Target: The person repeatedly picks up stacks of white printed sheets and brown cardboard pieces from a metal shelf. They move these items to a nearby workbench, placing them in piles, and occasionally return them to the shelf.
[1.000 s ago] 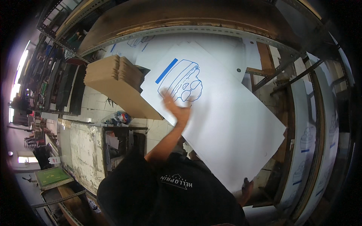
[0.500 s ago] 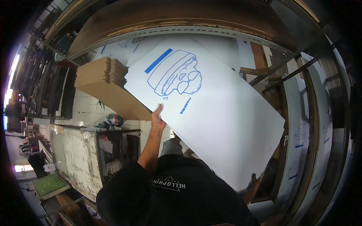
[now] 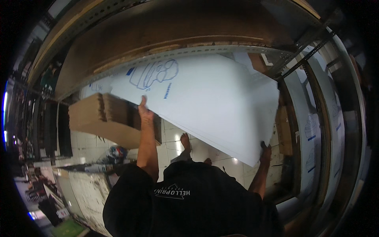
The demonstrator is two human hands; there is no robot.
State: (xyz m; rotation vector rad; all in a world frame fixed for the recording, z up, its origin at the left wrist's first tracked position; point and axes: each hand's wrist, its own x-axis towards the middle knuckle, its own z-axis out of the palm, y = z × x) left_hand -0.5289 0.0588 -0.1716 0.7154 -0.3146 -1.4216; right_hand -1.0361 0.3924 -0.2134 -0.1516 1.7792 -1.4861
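A few large white sheets (image 3: 205, 106) with a blue line drawing span the space between my hands, their edges slightly fanned along the near side. My left hand (image 3: 145, 110) grips the near left edge, thumb on top and fingers hidden below. At the near right corner, my right hand (image 3: 265, 150) holds the sheets, its thumb showing over the edge. The far part of the sheets lies under the metal beam of a shelf (image 3: 189, 52), on the shelf level where other printed white sheets (image 3: 100, 84) lie.
A stack of brown cardboard (image 3: 114, 124) stands left of the sheets. Racks with printed white sheets (image 3: 310, 138) run along the right. A worn, paint-stained cabinet (image 3: 85, 193) is at lower left. White floor tiles (image 3: 173, 136) and my feet show below.
Both hands have moved the sheets forward, away from my body and farther under the shelf beam. The sheets have turned flatter across the view, and more floor shows.
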